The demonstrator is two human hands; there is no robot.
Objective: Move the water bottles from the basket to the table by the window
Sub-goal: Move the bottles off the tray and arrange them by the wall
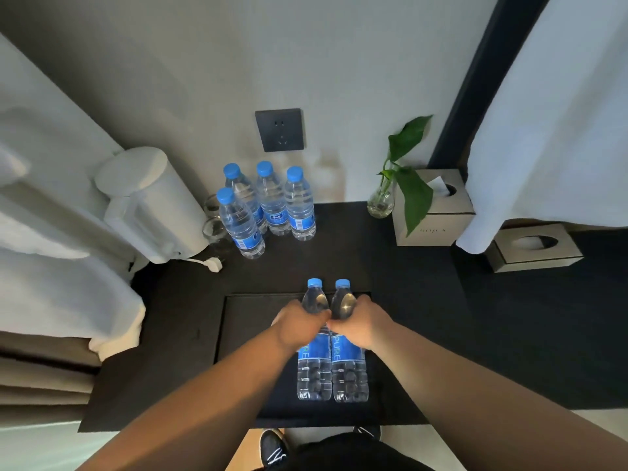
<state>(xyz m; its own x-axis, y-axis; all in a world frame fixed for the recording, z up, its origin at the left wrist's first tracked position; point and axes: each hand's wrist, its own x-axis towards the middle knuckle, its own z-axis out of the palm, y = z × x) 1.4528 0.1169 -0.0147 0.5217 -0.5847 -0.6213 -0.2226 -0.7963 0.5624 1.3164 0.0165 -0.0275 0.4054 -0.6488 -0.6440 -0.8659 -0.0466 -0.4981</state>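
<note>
Two clear water bottles with blue caps and blue labels stand side by side on the dark table (407, 283). My left hand (299, 322) grips the upper part of the left bottle (314, 368). My right hand (360, 322) grips the upper part of the right bottle (350, 372). Both hands touch at the knuckles between the bottles. Several more bottles (272, 205) of the same kind stand in a cluster at the back of the table near the wall. No basket is in view.
A white kettle (153, 205) with its plug and two drinking glasses (214, 219) stand at the back left. A plant in a glass vase (384, 195) and a tissue box (435, 212) sit back right, a second tissue box (533, 246) further right. White curtains hang at both sides.
</note>
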